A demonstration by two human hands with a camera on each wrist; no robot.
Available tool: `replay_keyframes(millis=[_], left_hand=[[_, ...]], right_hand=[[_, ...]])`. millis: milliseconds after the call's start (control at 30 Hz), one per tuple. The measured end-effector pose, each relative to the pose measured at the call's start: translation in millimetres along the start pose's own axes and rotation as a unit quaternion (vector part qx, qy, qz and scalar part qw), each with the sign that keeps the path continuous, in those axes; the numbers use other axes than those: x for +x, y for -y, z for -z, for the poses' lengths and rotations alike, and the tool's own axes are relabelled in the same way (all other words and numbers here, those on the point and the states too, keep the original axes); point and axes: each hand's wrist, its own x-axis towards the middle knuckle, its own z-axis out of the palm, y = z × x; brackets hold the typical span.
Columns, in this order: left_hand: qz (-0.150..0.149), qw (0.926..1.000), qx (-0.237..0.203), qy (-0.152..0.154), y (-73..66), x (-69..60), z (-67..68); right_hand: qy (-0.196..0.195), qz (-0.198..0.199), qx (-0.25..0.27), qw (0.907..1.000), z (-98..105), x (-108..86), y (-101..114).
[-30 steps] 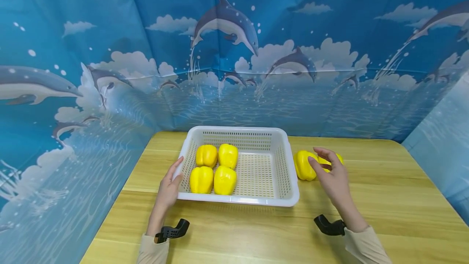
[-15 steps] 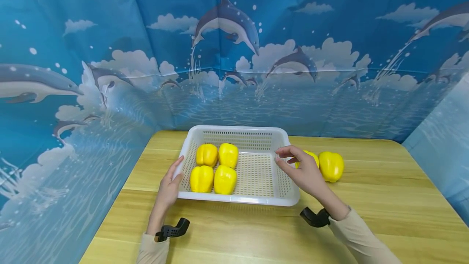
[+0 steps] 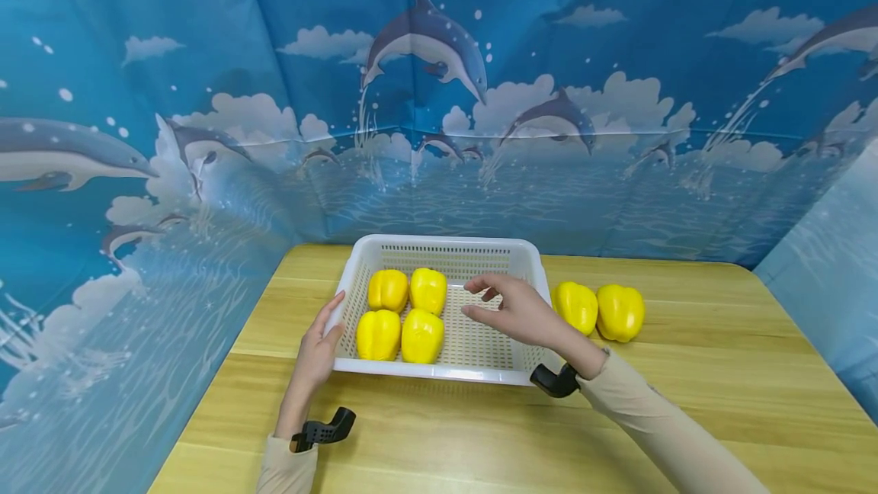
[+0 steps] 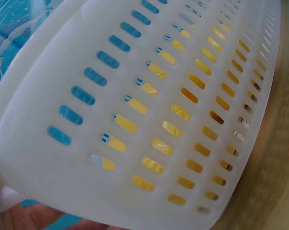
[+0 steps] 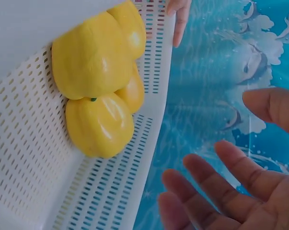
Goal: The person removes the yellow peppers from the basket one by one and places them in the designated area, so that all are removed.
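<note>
A white slotted plastic basket (image 3: 473, 376) holds several yellow bell peppers (image 3: 421, 336) grouped in its left half. My left hand (image 3: 317, 353) holds the basket's left rim; in the left wrist view part of that hand (image 4: 32, 218) shows past the rim. Over the basket's right half hovers my right hand (image 3: 517, 309), thumb and fingers apart, with nothing in between. The right wrist view shows its fingers (image 5: 209, 184) spread, apart from the peppers. Two more yellow bell peppers, a left one (image 3: 576, 306) and a right one (image 3: 620, 312), sit side by side right of the basket.
The basket stands on a wooden table (image 3: 713, 372). A blue dolphin-print curtain (image 3: 439, 174) hangs behind the table and along its sides. Each wrist wears a black camera mount, such as the left mount (image 3: 329, 429).
My right hand has moved left from beside the two loose peppers to above the basket, carrying nothing. The left hand, basket and peppers have stayed put.
</note>
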Motion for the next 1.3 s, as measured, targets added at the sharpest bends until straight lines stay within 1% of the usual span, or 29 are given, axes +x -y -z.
replay_keyframes(millis=[100, 267, 333, 467, 733, 800, 933, 1067, 1267, 1300], left_hand=[[0.001, 1.0, -0.002, 0.002, -0.5, 0.0, -0.1], [-0.001, 1.0, -0.005, 0.003, 1.2, 0.5, -0.1], [-0.002, 1.0, -0.007, 0.003, 1.8, 0.5, -0.1], [-0.002, 1.0, -0.009, 0.002, 1.9, 0.4, 0.0], [0.006, 1.0, -0.005, 0.002, 0.0, 0.0, -0.1], [0.007, 1.0, -0.006, 0.002, -0.5, -0.2, -0.3], [0.01, 0.9999, -0.012, 0.004, -1.2, -0.6, -0.8], [0.008, 0.9999, -0.007, 0.003, -1.1, -0.4, -0.8], [-0.001, 1.0, 0.001, 0.0, -0.5, -0.3, -0.4], [0.001, 1.0, 0.0, 0.0, -0.4, -0.3, -0.5]], right_hand=[[0.031, -0.005, -0.013, 0.9994, -2, 8.7, 2], [0.086, -0.04, -0.015, 0.9954, -8, 22.9, 2], [0.109, -0.057, -0.013, 0.9923, -11, 27.9, 2], [0.149, -0.079, -0.013, 0.9856, -16, 36.8, 1], [0.206, -0.111, -0.027, 0.9718, -31, 51.5, -3], [0.215, -0.12, -0.022, 0.969, -35, 53.5, -4], [0.217, -0.135, -0.014, 0.9667, -41, 56.8, -3], [0.224, -0.149, -0.023, 0.9629, -43, 59.9, -2], [0.242, -0.157, -0.036, 0.9569, -46, 64.1, -1], [0.243, -0.158, -0.036, 0.9565, -47, 64.7, 0]])
